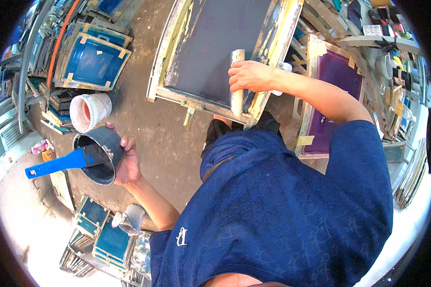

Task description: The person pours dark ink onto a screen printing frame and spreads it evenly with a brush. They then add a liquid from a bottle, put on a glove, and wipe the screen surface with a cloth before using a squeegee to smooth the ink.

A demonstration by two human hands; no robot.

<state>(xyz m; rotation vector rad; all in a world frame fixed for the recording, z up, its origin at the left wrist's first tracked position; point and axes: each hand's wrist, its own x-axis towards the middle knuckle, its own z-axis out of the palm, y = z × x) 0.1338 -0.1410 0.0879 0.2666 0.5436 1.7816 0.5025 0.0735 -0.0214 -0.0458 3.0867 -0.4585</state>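
Note:
My left hand (pixel 128 165) grips a dark tub (pixel 111 141) by its side, out to the left of my body. The tub is tilted, with dark ink on its inner wall. A blue-handled spatula (pixel 57 165) leans in it, its handle sticking out past the rim. My right hand (pixel 252 76) is closed around a wooden-handled squeegee (pixel 237 104). The squeegee stands lengthwise at the near right of a large screen-printing frame (pixel 176 97). Dark mesh (pixel 210 45) fills this frame, and yellowish smears run along its sides. The squeegee's lower edge is hidden.
A white bucket (pixel 100 106) stands on the floor at left, by stacked blue screens (pixel 95 62). A purple screen (pixel 328 107) leans to the right of the frame. Lower left are more screens (pixel 114 241) and a smeared white container (pixel 132 219). Racks line both sides.

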